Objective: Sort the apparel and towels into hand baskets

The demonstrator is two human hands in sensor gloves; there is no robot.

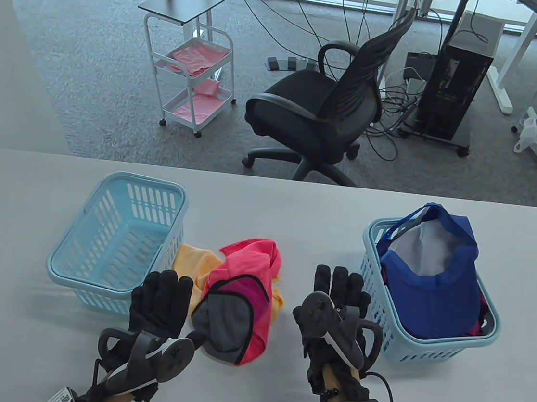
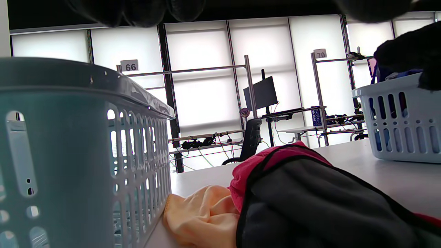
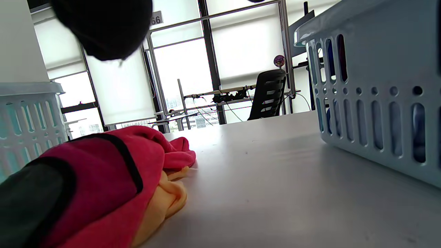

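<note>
A pink and grey garment lies on the table over a yellow towel, between two light blue baskets. The left basket holds nothing. The right basket holds a blue cap and other cloth. My left hand lies flat and open just left of the garment, next to the left basket. My right hand lies flat and open between the garment and the right basket. Neither holds anything. The left wrist view shows the garment, towel and left basket; the right wrist view shows the garment and right basket.
The table's far edge runs behind the baskets. A black office chair, a white cart and a computer tower stand on the floor beyond it.
</note>
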